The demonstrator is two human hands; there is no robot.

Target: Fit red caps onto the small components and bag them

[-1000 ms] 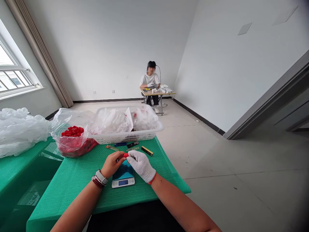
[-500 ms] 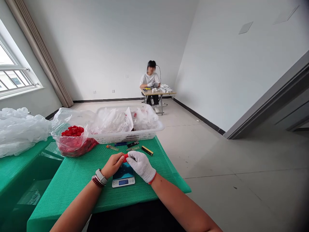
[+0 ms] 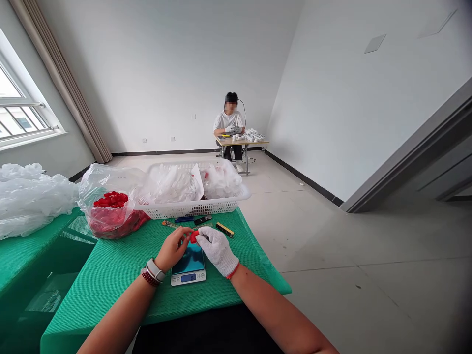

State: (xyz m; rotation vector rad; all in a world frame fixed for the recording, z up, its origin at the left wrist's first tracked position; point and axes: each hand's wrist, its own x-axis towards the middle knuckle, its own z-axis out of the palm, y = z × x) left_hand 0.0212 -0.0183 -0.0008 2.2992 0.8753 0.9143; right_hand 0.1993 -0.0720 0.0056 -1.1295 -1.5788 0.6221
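Observation:
My right hand (image 3: 217,250), in a white knit glove with a red cuff, pinches a small glossy red plastic piece (image 3: 194,237) above the scale. My bare left hand (image 3: 173,247) is just left of the piece, thumb and fingers apart; whether a fingertip still touches it I cannot tell. Under both hands lies a small digital scale (image 3: 188,279) with a shiny bluish plate, its display seeming to read 0.0. To the left, a clear plastic bag (image 3: 105,179) stands open with many similar red pieces (image 3: 111,200) inside.
A white plastic basket (image 3: 195,210) of clear bags stands at the back of the green-covered table (image 3: 110,280). Before it lie a black-and-yellow box (image 3: 224,229), a blue cutter (image 3: 184,220) and a black item (image 3: 203,220). Plastic bags (image 3: 35,201) are heaped left. A person (image 3: 230,120) sits at a far table.
The red piece has turned and come slightly nearer, into my right hand's fingertips. My left thumb and fingers have spread apart from their pinch on it.

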